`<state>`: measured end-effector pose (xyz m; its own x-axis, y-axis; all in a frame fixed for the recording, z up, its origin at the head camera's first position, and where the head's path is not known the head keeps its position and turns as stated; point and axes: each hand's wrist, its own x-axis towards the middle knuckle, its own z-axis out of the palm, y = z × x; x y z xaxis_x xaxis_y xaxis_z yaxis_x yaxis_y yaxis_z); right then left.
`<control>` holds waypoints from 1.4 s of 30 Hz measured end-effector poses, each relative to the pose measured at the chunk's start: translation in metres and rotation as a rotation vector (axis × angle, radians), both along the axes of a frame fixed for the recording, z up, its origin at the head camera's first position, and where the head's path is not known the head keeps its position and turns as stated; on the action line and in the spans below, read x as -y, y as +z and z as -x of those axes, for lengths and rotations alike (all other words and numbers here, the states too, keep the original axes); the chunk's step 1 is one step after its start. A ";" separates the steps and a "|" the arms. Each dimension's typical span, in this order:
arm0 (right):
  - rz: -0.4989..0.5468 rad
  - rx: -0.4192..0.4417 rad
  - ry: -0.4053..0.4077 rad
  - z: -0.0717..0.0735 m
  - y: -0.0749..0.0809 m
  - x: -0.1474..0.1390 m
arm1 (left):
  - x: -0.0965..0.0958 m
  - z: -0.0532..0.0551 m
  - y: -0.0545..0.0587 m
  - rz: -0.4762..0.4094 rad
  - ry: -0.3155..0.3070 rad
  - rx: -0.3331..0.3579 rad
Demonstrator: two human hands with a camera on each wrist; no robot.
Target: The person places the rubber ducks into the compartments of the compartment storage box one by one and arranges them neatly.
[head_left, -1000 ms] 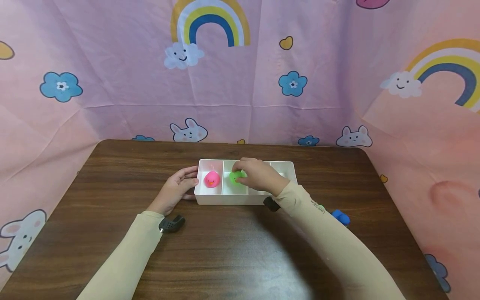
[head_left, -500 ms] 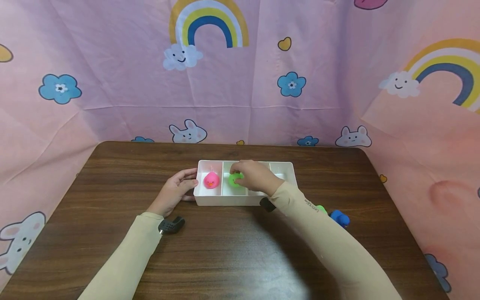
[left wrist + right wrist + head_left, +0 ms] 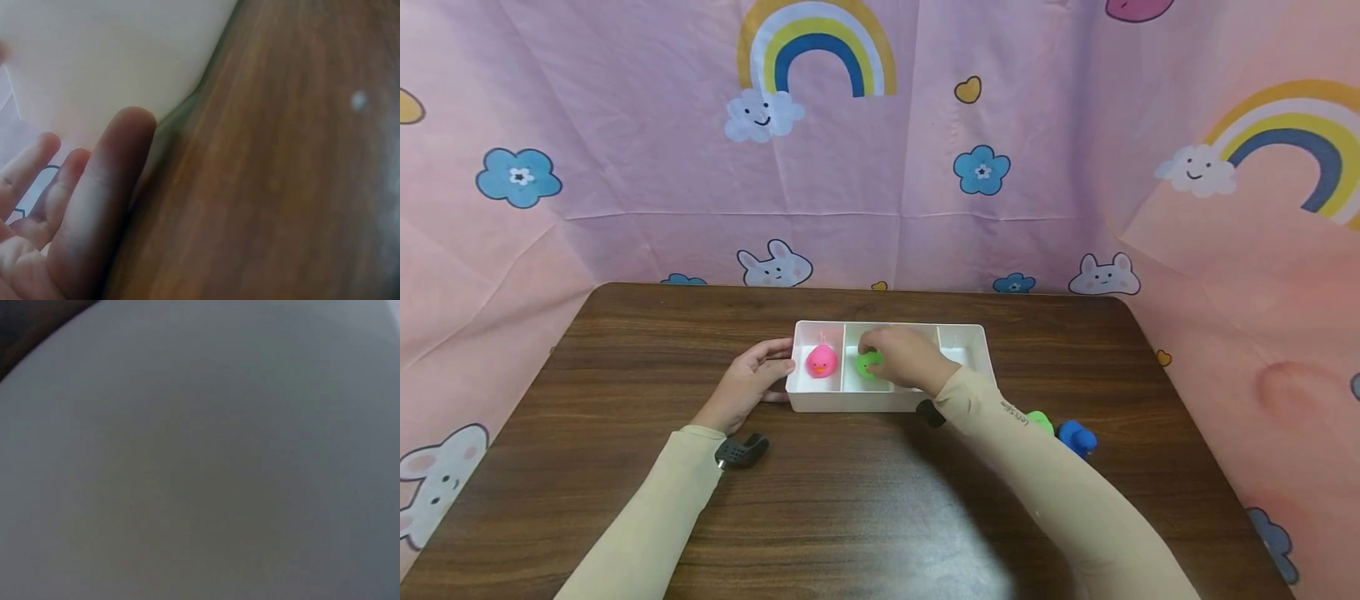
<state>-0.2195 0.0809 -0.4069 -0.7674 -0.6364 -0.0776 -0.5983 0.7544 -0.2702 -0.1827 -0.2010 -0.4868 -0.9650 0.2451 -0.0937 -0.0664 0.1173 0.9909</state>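
On the brown table stands a white divided box (image 3: 835,403), seen in the head view. Its leftmost compartment holds a pink toy chick (image 3: 822,362) with an orange beak. My right hand (image 3: 906,354) reaches in from above, fingers and thumb curled about a green toy chick (image 3: 867,365) in the second compartment. The hand covers part of that chick and the compartments beyond. At the box's left end, my left hand (image 3: 748,379) rests its fingers and thumb against the outer wall. In the left wrist view its fingers (image 3: 106,181) lie along the pale wall.
Right of the box, beside the right forearm, sit a second green toy (image 3: 1041,422), partly covered by the sleeve, and a blue toy (image 3: 1078,438). A patterned pink cloth (image 3: 850,167) hangs behind the brown table (image 3: 820,517). The box wall (image 3: 206,456) fills the right wrist view.
My right hand has sunk slightly at the second compartment and its forearm shifted left, baring more of the green and blue toys on the table. My left hand stays against the box.
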 end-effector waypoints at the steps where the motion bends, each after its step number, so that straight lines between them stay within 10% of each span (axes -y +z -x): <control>1: 0.001 0.003 -0.002 0.000 0.000 0.000 | 0.000 0.000 0.000 0.004 0.002 -0.001; 29: -0.019 0.027 -0.012 -0.005 0.016 -0.005 | 0.000 -0.001 0.000 0.000 0.006 0.006; 42: 0.100 -0.021 -0.128 -0.024 0.071 -0.107 | 0.000 -0.001 -0.001 -0.019 0.008 0.009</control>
<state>-0.1955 0.1883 -0.3355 -0.8434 -0.5373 -0.0019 -0.5056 0.7947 -0.3358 -0.1819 -0.2013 -0.4878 -0.9660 0.2394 -0.0973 -0.0758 0.0975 0.9923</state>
